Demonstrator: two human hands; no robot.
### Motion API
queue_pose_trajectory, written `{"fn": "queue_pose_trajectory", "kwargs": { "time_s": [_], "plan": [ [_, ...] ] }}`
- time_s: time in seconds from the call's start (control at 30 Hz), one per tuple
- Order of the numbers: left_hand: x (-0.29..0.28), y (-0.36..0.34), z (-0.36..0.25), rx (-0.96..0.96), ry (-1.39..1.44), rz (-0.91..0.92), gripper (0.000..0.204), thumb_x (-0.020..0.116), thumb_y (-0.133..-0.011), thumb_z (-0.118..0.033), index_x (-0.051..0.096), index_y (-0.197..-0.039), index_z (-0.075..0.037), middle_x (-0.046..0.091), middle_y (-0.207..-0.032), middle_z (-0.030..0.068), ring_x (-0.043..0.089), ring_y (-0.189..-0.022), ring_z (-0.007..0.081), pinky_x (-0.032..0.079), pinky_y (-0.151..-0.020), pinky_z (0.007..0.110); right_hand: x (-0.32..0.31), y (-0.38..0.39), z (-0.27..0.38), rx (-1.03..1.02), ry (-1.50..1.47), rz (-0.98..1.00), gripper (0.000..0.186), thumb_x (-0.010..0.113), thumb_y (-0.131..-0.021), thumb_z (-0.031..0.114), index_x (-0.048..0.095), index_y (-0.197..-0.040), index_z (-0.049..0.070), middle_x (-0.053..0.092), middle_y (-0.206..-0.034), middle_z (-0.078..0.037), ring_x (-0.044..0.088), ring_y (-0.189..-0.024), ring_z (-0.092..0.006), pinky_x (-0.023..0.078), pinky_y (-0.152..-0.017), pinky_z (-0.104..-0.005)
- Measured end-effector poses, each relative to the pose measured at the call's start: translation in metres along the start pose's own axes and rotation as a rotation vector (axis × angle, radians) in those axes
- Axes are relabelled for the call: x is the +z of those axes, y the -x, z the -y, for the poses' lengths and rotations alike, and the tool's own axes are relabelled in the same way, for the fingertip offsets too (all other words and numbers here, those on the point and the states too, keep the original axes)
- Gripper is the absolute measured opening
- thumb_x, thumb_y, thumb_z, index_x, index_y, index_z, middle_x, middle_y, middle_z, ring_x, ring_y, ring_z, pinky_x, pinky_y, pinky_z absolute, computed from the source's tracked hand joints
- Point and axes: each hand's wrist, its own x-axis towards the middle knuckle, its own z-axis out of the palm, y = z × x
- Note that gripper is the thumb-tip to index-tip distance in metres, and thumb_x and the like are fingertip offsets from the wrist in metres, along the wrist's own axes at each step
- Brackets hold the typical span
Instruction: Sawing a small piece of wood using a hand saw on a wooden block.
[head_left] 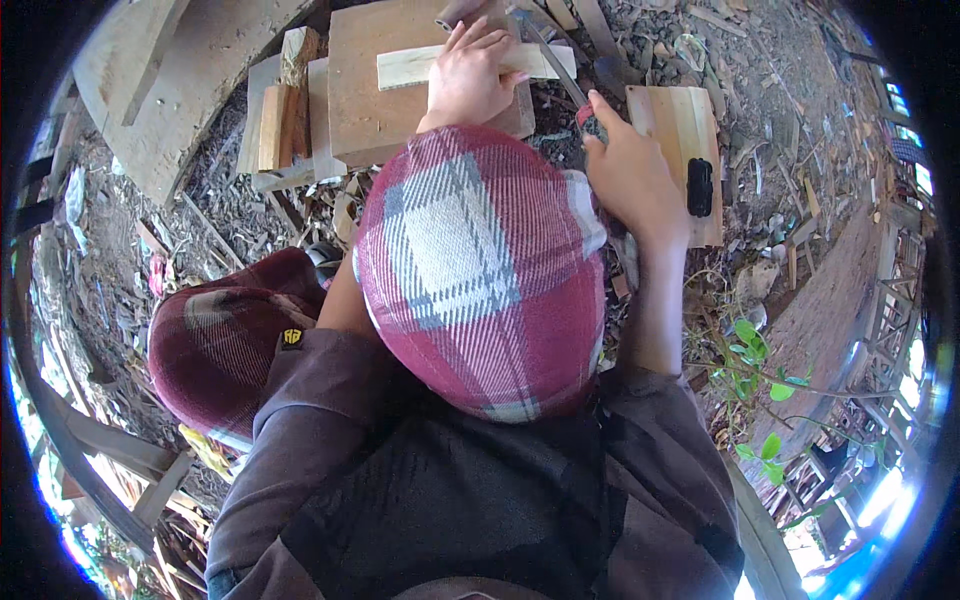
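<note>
My left hand (475,75) grips a pale wooden strip (400,70) lying on a brown board (365,125), with fingers over the far edge. My right hand (632,170) is closed on the red-and-dark handle of a long metal-bladed tool (555,65), whose blade reaches the strip just right of my left fingers. My raised knee in red-and-white plaid cloth (480,260) sits between my forearms and hides part of them; the other knee (215,355) is at lower left.
Short wood blocks (280,120) lie left of the board, near a large grey panel (160,70). At right, another board (660,120) bears a black rectangular object (699,187). Scraps litter the dirt ground (760,120); a leafy plant (755,355) grows at lower right.
</note>
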Motion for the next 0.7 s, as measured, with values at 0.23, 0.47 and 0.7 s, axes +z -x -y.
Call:
{"fn": "queue_pose_trajectory", "kwargs": {
  "time_s": [0.23, 0.47, 0.7],
  "plan": [
    [0.004, 0.002, 0.002, -0.041, -0.013, -0.069, 0.048, 0.076, -0.075, -0.032, 0.067, -0.117, -0.009, 0.066, -0.123, 0.0052, 0.049, -0.131, 0.0267, 0.033, -0.115, 0.046, 0.025, -0.064, 0.013, -0.072, -0.03, -0.016, 0.055, 0.053, -0.088, 0.021, 0.046, -0.143, 0.02, 0.065, -0.11, -0.027, 0.061, -0.107, -0.0451, 0.047, -0.095, -0.052],
    [-0.006, 0.0, 0.001, -0.033, -0.023, 0.027, 0.051, 0.076, -0.076, -0.031, 0.066, -0.121, -0.009, 0.063, -0.129, 0.0049, 0.047, -0.134, 0.0256, 0.033, -0.115, 0.045, 0.031, -0.084, 0.016, -0.065, -0.01, -0.008, 0.056, 0.053, -0.089, 0.025, 0.044, -0.145, 0.021, 0.064, -0.117, -0.027, 0.06, -0.11, -0.0447, 0.048, -0.096, -0.0505],
    [0.004, -0.002, -0.006, -0.056, -0.037, 0.037, 0.046, 0.073, -0.078, -0.028, 0.066, -0.12, -0.011, 0.063, -0.129, 0.0056, 0.047, -0.134, 0.0264, 0.034, -0.115, 0.044, 0.044, -0.059, 0.008, -0.07, -0.058, -0.135, 0.052, 0.055, -0.09, 0.025, 0.047, -0.141, 0.017, 0.068, -0.099, -0.026, 0.064, -0.101, -0.0453, 0.05, -0.089, -0.0517]
  ]
}}
